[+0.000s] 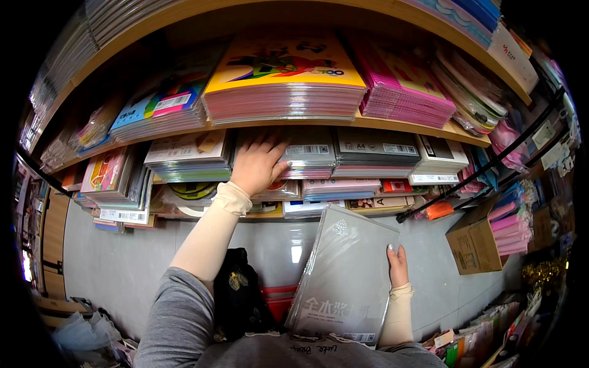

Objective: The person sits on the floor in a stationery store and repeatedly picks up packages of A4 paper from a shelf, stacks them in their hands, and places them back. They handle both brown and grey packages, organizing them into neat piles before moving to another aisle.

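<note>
My left hand (259,164) rests palm down, fingers spread, on a stack of grey plastic-wrapped paper packs (310,156) on a shelf. Its fingertips reach back under the shelf board above. In front of my body, my right hand (398,265) grips the right edge of a grey pack of card paper (346,271) in clear wrap, thumb over the top face. The pack bears large writing and a barcode label, and its lower end lies against my shirt. Whether one pack or several are held I cannot tell.
Thick stacks of yellow packs (285,87) and pink packs (405,87) fill the wooden shelf (257,125) above. More paper stacks (375,152) flank my left hand. At right, an open cardboard box (474,248) of pink packages stands near a black metal bar (478,177).
</note>
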`<state>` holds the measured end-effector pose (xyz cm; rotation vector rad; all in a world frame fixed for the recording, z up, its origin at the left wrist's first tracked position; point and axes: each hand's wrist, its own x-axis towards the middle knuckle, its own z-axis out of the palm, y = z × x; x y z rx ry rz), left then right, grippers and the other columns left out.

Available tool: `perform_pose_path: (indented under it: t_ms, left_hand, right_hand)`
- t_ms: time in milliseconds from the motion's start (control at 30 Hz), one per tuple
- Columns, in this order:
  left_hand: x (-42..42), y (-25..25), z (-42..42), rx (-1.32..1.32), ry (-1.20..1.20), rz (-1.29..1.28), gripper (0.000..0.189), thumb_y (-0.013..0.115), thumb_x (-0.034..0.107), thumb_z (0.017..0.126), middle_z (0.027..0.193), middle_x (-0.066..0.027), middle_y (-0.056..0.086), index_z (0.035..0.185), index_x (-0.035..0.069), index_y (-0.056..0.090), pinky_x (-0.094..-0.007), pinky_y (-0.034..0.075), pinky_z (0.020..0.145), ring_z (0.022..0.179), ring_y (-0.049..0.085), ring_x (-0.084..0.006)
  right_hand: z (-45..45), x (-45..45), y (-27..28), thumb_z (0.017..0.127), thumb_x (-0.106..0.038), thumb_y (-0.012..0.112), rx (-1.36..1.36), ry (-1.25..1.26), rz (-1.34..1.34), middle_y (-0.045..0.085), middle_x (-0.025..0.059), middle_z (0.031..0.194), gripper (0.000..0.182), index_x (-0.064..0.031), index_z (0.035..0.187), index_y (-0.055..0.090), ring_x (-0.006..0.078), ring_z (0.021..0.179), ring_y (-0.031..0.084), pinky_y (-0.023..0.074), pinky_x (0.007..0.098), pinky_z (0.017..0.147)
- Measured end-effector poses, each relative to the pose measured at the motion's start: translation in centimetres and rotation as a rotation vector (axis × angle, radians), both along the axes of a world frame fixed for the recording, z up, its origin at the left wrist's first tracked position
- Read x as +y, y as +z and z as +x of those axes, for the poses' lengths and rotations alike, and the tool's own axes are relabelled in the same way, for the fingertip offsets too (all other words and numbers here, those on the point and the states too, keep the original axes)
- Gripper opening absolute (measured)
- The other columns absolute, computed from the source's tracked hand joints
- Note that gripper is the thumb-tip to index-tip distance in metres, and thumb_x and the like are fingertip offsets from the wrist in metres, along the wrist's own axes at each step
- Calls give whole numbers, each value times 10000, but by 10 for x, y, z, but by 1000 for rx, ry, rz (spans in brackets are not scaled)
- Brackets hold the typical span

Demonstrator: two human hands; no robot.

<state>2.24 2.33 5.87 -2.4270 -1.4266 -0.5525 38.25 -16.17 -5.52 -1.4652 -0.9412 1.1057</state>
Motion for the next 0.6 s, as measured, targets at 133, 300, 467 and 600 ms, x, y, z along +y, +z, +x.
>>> perform_pose_path:
  t_ms: [133, 300, 467, 600]
  left_hand:
    - [4, -4, 0, -36, 13, 34, 468, 526, 413, 796, 1244, -97, 491, 1214, 204, 507, -430, 336, 956, 1135, 453, -299]
    - [4, -6, 2, -54, 23, 91, 464, 543, 417, 780, 1242, -84, 494, 1196, 213, 524, -408, 361, 932, 1118, 466, -294]
    - [3, -9, 4, -81, 37, 102, 463, 556, 415, 769, 1210, -83, 509, 1181, 204, 533, -432, 339, 941, 1099, 466, -291]
    - [-9, -2, 10, -8, 75, 179, 447, 563, 378, 775, 1174, -93, 519, 1157, 147, 540, -478, 301, 957, 1115, 446, -299]
  right_hand:
    - [-3, -1, 1, 890, -159, 513, 41, -12, 2, 528, 59, 1057, 318, 28, 1138, 449, 110, 942, 473, 383, 232, 841]
    - [-2, 0, 1, 887, -166, 517, 17, 8, -18, 524, 63, 1068, 334, 33, 1146, 445, 118, 952, 470, 381, 242, 849]
    - [2, 1, -8, 886, -189, 525, 0, 20, 3, 521, 73, 1073, 369, 43, 1158, 434, 131, 969, 461, 374, 252, 864]
    - [-8, -1, 3, 888, -197, 527, 6, -97, -26, 523, 72, 1064, 368, 39, 1155, 434, 124, 959, 460, 375, 247, 856]
